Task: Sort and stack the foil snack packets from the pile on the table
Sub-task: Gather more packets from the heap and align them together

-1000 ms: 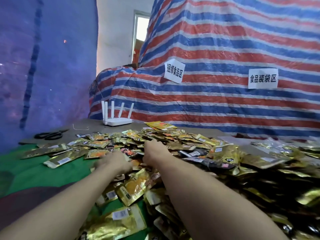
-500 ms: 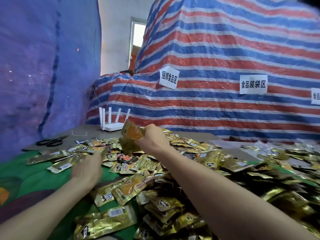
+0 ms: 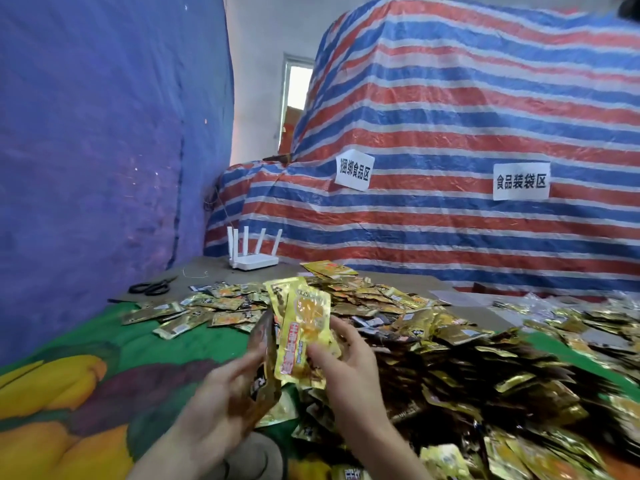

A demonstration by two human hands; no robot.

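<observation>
foil packets [image 3: 304, 332] between left hand [image 3: 223, 401] and right hand [image 3: 346, 362]

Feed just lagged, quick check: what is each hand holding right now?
Left hand: fingers grip a tilted foil packet.
Right hand: fingers grip gold packets, held up above the pile.

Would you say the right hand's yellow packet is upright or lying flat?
Upright: the right hand holds the yellow packet on end, printed face toward the camera.
</observation>
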